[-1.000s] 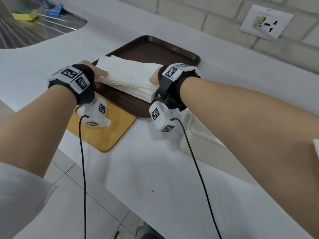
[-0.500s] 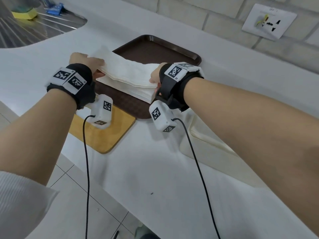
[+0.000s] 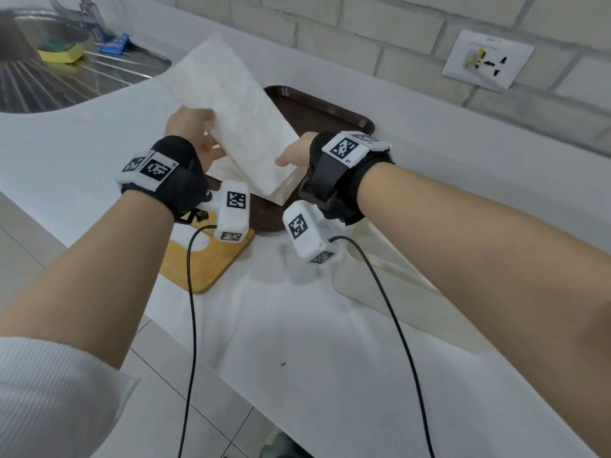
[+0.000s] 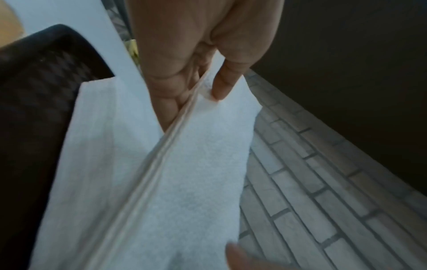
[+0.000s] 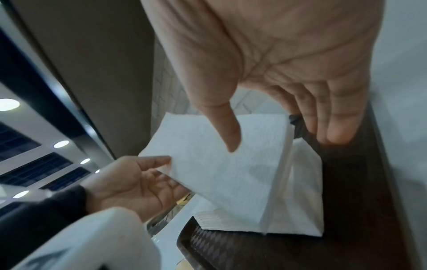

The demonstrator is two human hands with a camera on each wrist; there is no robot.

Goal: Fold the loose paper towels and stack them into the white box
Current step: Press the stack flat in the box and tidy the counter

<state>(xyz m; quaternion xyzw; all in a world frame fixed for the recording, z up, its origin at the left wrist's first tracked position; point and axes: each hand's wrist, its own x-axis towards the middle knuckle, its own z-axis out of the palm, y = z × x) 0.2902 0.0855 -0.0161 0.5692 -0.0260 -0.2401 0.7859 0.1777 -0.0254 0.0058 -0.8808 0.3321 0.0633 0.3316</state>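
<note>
A stack of white paper towels (image 3: 238, 127) lies on a brown tray (image 3: 330, 114). My left hand (image 3: 198, 127) pinches the left edge of the upper layers (image 4: 196, 173), thumb on top and fingers beneath, and holds them tilted steeply up over the lower layers (image 5: 300, 201), which stay flat on the tray. At the stack's right end is my right hand (image 3: 291, 157), with its thumb (image 5: 228, 131) straight on the raised towel and its fingers (image 5: 335, 127) straight down beside the stack toward the tray. The white box (image 3: 370, 279) stands to the right, mostly hidden under my right forearm.
A wooden cutting board (image 3: 205, 262) lies at the counter's front edge, left of the tray. A steel sink (image 3: 49, 87) with a yellow sponge (image 3: 61, 52) is at the far left. A wall socket (image 3: 487, 59) sits on the brick wall behind. Cables hang from both wrists.
My left hand has lifted the left edge of the upper towels from nearly flat to steeply tilted. The right hand has stayed at the stack's right end.
</note>
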